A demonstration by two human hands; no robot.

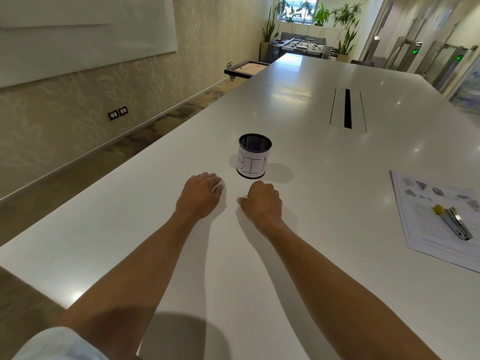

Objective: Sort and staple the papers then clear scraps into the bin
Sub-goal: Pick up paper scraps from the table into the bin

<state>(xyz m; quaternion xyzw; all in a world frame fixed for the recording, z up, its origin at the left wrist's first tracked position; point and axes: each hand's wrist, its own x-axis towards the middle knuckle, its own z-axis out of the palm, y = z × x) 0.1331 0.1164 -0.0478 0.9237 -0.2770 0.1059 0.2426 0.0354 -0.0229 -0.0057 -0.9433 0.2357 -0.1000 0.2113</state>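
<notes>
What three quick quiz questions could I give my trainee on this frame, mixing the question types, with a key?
1. True or false: the stapler lies on the stack of papers.
2. Where does the mesh cup labelled BIN stand relative to the hands?
A. Just beyond them, upright on the table
B. On the papers
C. Tipped over by the left wrist
3. Fill in: the left hand has something ____ showing under its fingers.

Key:
1. True.
2. A. It stands upright on the white table, just past the right hand.
3. White, probably paper scrap; what the right hand's curled fingers hold, if anything, cannot be told.
</notes>
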